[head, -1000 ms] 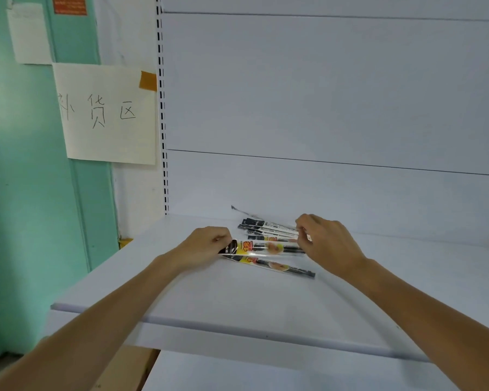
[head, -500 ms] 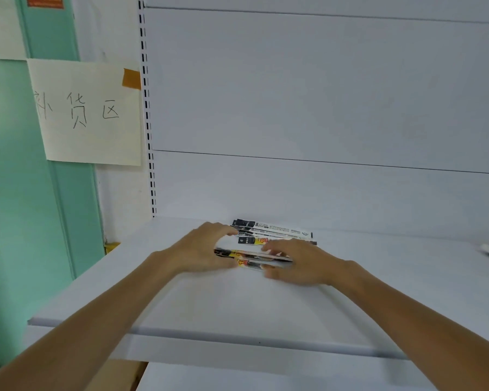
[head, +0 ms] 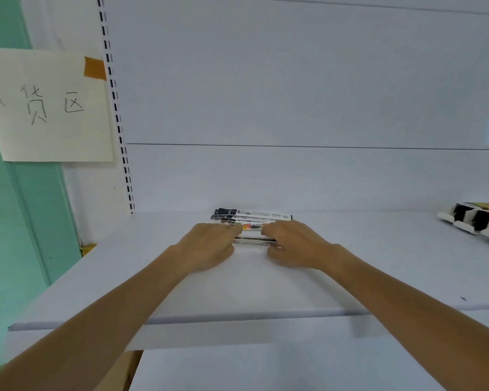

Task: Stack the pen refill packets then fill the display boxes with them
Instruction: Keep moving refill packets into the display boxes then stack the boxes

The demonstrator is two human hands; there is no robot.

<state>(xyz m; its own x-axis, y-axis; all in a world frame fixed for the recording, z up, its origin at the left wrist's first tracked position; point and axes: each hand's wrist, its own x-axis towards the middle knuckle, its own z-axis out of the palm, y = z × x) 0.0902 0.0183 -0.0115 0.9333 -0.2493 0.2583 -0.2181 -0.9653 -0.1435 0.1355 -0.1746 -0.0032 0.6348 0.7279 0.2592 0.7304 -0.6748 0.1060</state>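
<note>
Several pen refill packets [head: 253,218], clear sleeves with black, white and yellow print, lie in a small pile on the white shelf [head: 266,280] near its back panel. My left hand [head: 209,245] grips the left end of the nearest packets, fingers curled over them. My right hand [head: 294,245] grips their right end the same way. Only a short stretch of the held packets shows between my hands. The farther packets lie flat behind my fingers. A black-and-white display box [head: 474,222] lies on the shelf at the far right, partly cut off.
A handwritten paper sign [head: 48,108] is taped to the wall at the left, next to a slotted shelf upright [head: 119,117]. A teal wall [head: 12,221] stands left of the shelf. A lower shelf [head: 266,371] shows beneath the front edge.
Both hands have closed in on the nearest packets from either end and squeezed them into a tighter bundle. The view has shifted right, bringing the display box into sight.
</note>
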